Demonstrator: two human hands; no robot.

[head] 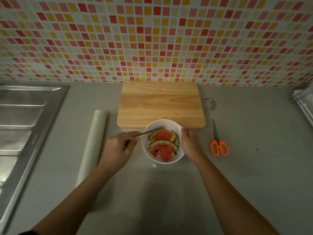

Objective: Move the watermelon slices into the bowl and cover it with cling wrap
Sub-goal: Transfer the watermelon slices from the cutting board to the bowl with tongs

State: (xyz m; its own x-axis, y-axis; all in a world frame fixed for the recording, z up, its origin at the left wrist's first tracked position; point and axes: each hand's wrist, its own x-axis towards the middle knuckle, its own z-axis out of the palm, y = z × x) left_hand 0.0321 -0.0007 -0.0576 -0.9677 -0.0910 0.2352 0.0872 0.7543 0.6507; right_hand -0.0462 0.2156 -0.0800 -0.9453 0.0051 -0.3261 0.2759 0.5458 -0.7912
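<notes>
A white bowl point(169, 123) stands on the grey counter just in front of the wooden cutting board point(160, 104). Several watermelon slices point(163, 145) with green rind lie inside it. My left hand point(119, 147) grips a pair of metal tongs point(149, 132) whose tips reach over the bowl's left rim to the top slice. My right hand point(190, 144) holds the bowl's right rim. A roll of cling wrap point(93, 143) lies lengthwise on the counter left of my left hand.
Orange-handled scissors point(218, 143) lie to the right of the bowl. A steel sink drainer point(22, 119) fills the left side. A glass or metal object point(304, 100) sits at the far right edge. A tiled wall rises behind the board.
</notes>
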